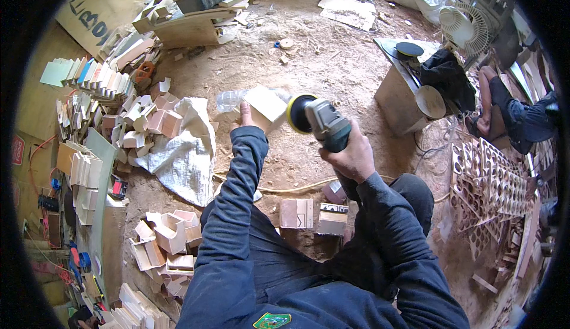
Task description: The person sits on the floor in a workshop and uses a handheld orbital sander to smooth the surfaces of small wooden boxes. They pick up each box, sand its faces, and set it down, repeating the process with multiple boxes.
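My left hand [248, 116] holds a small wooden box [266, 103] out in front of me, its pale flat face turned up and its thumb along the near side. In my right hand [354, 156] is an angle grinder [325, 122], gripped round its dark body. The grinder's round, yellow-edged disc [301, 114] faces the box and is close to its right side; I cannot tell whether they touch. Just beyond my left hand, a clear plastic bottle [228, 100] lies on the floor. Two small wooden boxes [296, 213] sit on the ground between my legs.
Several wooden boxes [170, 234] are heaped at my left, near a white woven sack [185, 151]. A yellowish cord [285, 190] crosses the dusty floor. To the right are a work stand [394, 103], a fan [465, 27], pierced wooden panels [490, 186] and another person [528, 115].
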`<action>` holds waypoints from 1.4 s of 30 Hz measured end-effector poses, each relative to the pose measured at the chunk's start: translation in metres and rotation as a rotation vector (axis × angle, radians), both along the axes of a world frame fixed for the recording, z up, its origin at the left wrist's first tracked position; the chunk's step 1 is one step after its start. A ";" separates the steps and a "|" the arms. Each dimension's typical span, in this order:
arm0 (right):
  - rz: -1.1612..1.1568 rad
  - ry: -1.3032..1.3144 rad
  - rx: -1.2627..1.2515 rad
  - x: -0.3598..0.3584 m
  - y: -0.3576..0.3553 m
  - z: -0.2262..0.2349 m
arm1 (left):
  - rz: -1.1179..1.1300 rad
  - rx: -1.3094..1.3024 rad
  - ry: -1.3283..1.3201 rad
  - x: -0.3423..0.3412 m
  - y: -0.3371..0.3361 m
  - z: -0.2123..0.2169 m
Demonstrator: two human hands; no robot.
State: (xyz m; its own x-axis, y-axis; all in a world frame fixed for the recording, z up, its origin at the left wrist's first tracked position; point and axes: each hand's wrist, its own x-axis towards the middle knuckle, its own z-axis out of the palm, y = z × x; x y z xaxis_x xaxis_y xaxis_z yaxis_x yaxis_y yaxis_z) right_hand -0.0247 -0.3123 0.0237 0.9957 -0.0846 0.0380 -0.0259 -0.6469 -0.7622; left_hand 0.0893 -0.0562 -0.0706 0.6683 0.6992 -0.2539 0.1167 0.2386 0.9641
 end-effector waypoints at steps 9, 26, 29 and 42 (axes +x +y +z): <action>0.112 0.030 0.282 -0.010 -0.011 0.002 | -0.314 -0.561 -0.246 -0.017 -0.005 0.055; 0.116 -0.067 0.279 -0.002 0.006 0.008 | -0.723 -0.678 -0.208 -0.055 -0.052 0.060; 0.124 -0.032 0.207 -0.004 0.002 0.008 | -0.578 -0.702 -0.189 -0.053 -0.044 0.063; 0.068 -0.008 0.335 -0.007 -0.018 -0.001 | -0.338 -0.596 -0.132 -0.030 -0.004 0.065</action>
State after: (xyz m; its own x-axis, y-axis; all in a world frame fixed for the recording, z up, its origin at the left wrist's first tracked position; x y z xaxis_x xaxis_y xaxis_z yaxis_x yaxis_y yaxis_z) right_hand -0.0322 -0.3302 0.0228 0.9993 -0.0272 0.0274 0.0158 -0.3609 -0.9325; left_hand 0.0590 -0.0598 -0.0059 0.8765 0.2142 -0.4311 0.1683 0.7026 0.6914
